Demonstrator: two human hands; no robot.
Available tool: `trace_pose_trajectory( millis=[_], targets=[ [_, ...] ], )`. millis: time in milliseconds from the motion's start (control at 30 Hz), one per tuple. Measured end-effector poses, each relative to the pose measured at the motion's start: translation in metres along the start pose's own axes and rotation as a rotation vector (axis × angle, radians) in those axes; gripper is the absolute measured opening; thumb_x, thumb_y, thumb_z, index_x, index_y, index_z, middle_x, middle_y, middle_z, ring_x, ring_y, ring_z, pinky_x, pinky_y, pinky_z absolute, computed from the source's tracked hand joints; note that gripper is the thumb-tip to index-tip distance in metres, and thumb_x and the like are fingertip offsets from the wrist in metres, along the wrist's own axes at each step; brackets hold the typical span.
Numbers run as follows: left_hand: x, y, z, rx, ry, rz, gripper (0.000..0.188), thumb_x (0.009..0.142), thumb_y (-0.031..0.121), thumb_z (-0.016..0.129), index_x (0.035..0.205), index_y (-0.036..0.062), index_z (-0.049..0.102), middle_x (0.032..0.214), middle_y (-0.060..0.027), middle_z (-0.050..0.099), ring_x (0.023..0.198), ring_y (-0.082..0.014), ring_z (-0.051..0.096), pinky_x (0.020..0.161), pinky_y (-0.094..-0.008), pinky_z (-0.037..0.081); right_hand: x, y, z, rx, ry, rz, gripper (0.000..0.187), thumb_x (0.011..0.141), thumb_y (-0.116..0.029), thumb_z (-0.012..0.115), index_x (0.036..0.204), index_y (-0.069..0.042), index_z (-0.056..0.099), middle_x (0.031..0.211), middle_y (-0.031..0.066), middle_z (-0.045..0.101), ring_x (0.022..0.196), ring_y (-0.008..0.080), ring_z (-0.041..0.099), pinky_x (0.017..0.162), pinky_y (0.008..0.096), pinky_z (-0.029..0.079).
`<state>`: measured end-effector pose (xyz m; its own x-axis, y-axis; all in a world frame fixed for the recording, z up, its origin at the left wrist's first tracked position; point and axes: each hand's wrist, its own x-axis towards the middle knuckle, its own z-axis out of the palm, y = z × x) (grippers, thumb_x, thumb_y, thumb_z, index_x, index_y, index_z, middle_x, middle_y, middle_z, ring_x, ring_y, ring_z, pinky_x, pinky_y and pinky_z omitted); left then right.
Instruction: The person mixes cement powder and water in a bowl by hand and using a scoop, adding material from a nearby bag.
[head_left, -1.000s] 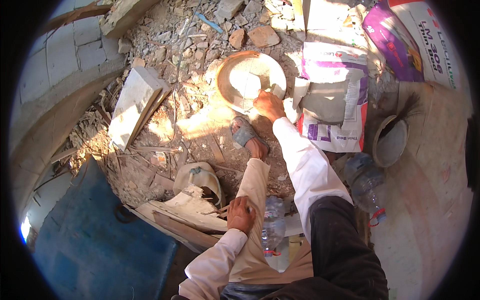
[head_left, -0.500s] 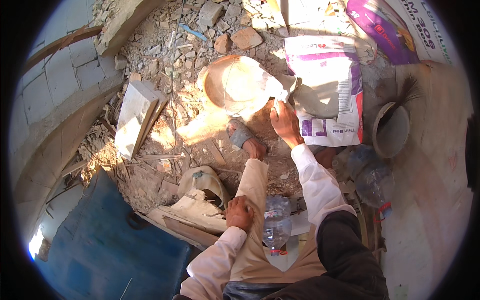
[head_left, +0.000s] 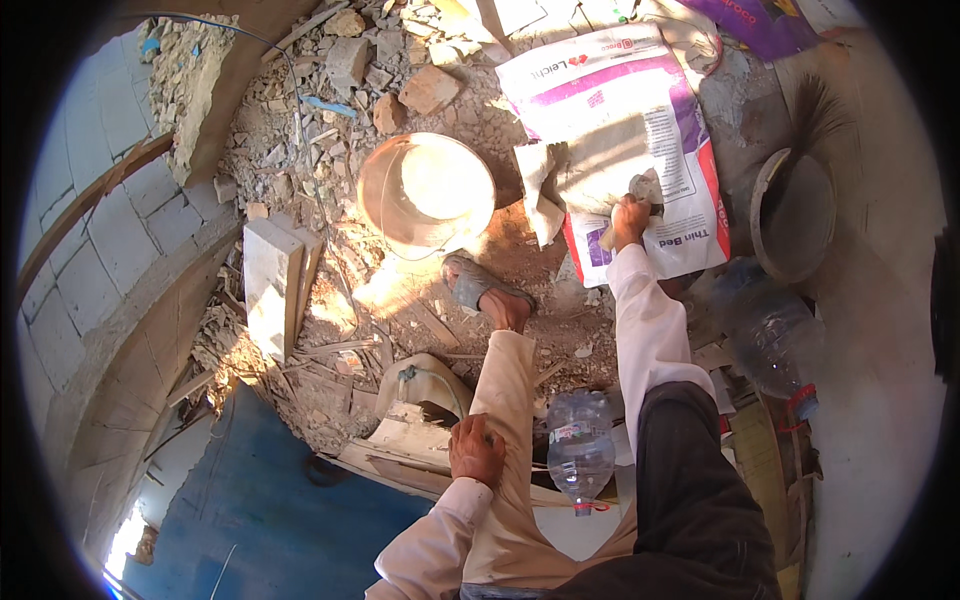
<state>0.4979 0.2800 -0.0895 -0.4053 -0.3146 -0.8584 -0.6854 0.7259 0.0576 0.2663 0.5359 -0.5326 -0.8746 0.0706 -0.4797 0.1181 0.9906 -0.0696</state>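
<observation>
My right hand (head_left: 630,222) is closed round a small greyish-pale thing whose kind I cannot make out, over the lower part of a white and purple paper bag (head_left: 640,110). The bag lies flat, with a torn flap (head_left: 541,195) at its left side. Left of it stands a round, pale bucket (head_left: 372,195) with a thin wire handle; glare washes out its inside. My left hand (head_left: 477,452) rests on my left trouser leg (head_left: 505,390), fingers curled, and nothing shows in it.
Rubble and bricks (head_left: 430,90) cover the far ground. Pale boards (head_left: 272,275) lie at left, above a blue panel (head_left: 280,510). Clear plastic bottles (head_left: 580,445) lie between my legs and at right, below a bowl (head_left: 795,215) with a dark brush. A cut canister (head_left: 425,385) lies near my left foot.
My right hand has moved right, from beside the bucket's rim to over the bag. The left hand stays on my leg. The view has shifted slightly.
</observation>
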Motion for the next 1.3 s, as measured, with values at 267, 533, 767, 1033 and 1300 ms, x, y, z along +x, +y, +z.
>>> trace_pose_trajectory(
  millis=[267,533,767,1033,1300],
  targets=[
    [-0.004,-0.007,-0.016,0.093,0.002,-0.07,0.035,0.079,0.016,0.061,0.112,0.0075,0.061,0.116,-0.01,0.059,0.113,-0.0305,0.051,0.097,-0.0433,0.041,-0.021,-0.145,-0.044,0.874,0.196,0.319,0.039,0.089,-0.028,0.048,0.093,0.01,0.054,0.086,0.0309,0.057,0.084,0.0485,0.053,0.078,0.0512,0.042],
    [-0.003,0.006,-0.011,0.044,-0.007,-0.013,0.034,0.078,0.016,0.062,0.111,0.0073,0.061,0.116,-0.0103,0.059,0.114,-0.0299,0.051,0.097,-0.0431,0.041,-0.006,-0.098,0.009,0.669,0.12,-0.002,0.041,0.09,-0.033,0.052,0.109,0.002,0.056,0.096,0.0305,0.06,0.092,0.0456,0.058,0.08,0.05,0.046],
    [-0.006,0.005,-0.006,0.02,0.005,0.0,0.035,0.077,0.016,0.063,0.111,0.0063,0.06,0.115,-0.0113,0.058,0.113,-0.0311,0.05,0.097,-0.0429,0.041,0.014,-0.072,0.014,0.529,0.058,-0.091,0.041,0.087,-0.034,0.057,0.108,0.001,0.057,0.114,0.026,0.058,0.101,0.0432,0.057,0.085,0.0472,0.048],
    [-0.012,-0.028,-0.015,0.04,0.039,-0.031,0.036,0.078,0.016,0.062,0.113,0.0057,0.059,0.116,-0.0131,0.058,0.113,-0.033,0.05,0.097,-0.0424,0.041,-0.087,-0.095,-0.076,0.821,-0.221,0.055,0.038,0.085,-0.028,0.053,0.096,0.008,0.059,0.102,0.0306,0.06,0.093,0.0439,0.057,0.081,0.044,0.047],
    [-0.01,-0.018,0.0,-0.085,0.038,-0.029,0.038,0.079,0.021,0.061,0.115,0.0082,0.059,0.119,-0.0113,0.057,0.116,-0.0315,0.049,0.1,-0.042,0.039,-0.137,-0.09,-0.163,0.685,-0.198,-0.09,0.033,0.087,-0.028,0.052,0.098,0.003,0.054,0.07,0.0217,0.056,0.062,0.0358,0.054,0.061,0.0456,0.043]
  ],
)
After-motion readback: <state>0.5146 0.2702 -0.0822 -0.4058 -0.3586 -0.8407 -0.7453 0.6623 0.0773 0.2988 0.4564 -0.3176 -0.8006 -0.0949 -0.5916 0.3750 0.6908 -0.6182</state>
